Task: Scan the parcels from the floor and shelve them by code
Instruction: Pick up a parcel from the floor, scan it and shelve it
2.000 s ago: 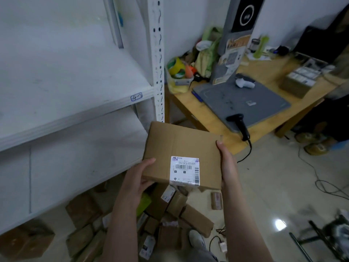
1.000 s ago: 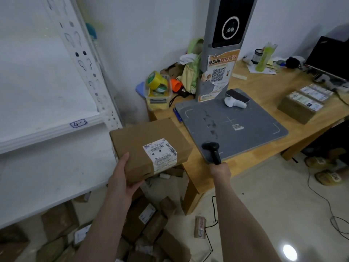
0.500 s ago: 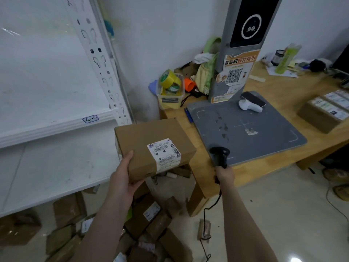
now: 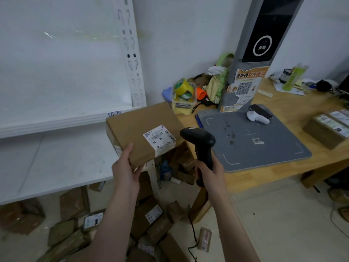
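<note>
Now: left grip (image 4: 125, 173) curls round the near corner of one parcel (image 4: 136, 127), thumb on top, holding it level in front of the shelf (image 4: 56, 122). Right grip (image 4: 209, 176) wraps the handle of one scanner (image 4: 198, 140), nose aimed left. One label (image 4: 159, 138) faces up, just left of that nose; right grip is the nearer. Heap (image 4: 151, 216) on the floor (image 4: 273, 214): roughly a dozen, exact count unclear. Tabletop (image 4: 264, 173): at least two more.

Matt brown cardboard parcel (image 4: 139, 129), black plastic scanner (image 4: 200, 140), wooden table (image 4: 294, 103)
</note>
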Motion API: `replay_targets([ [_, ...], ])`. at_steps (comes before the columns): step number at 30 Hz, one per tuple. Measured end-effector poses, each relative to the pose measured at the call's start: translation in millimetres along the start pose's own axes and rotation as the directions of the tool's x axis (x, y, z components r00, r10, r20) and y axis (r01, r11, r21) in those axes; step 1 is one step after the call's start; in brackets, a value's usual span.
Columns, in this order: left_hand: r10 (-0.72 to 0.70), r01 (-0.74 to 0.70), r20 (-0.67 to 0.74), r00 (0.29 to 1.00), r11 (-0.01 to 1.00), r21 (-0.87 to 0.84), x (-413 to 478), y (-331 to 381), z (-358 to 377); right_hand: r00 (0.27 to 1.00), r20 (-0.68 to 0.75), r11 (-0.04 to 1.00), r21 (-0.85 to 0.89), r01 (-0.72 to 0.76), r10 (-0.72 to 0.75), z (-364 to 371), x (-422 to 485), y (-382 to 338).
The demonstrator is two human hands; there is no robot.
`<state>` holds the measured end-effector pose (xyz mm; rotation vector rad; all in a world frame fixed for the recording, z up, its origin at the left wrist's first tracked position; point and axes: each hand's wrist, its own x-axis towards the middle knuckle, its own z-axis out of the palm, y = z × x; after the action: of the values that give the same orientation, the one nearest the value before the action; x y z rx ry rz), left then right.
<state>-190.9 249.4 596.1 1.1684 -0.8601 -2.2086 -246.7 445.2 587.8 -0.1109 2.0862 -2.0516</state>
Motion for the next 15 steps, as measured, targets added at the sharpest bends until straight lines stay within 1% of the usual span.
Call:
replay_targets([
  [4,0.096,-0.093,0.017,0.995,0.991,-0.095,-6,20,-16,0.995,0.093,0.997,-0.074,0.034,-0.027,22,-16,-18],
  [8,0.193,-0.187,0.028,0.981,0.970,-0.158,-10,39,-34,0.979,0.202,0.997,-0.057,0.044,-0.032,39,-27,-29],
  [13,0.266,-0.253,0.064,0.962,0.953,-0.166,-19,55,-50,0.938,0.344,0.995,-0.062,0.076,-0.050,60,-38,-33],
  [15,0.286,-0.271,0.082,0.955,0.950,-0.157,-21,55,-56,0.926,0.373,0.994,-0.062,0.094,-0.064,68,-44,-31],
])
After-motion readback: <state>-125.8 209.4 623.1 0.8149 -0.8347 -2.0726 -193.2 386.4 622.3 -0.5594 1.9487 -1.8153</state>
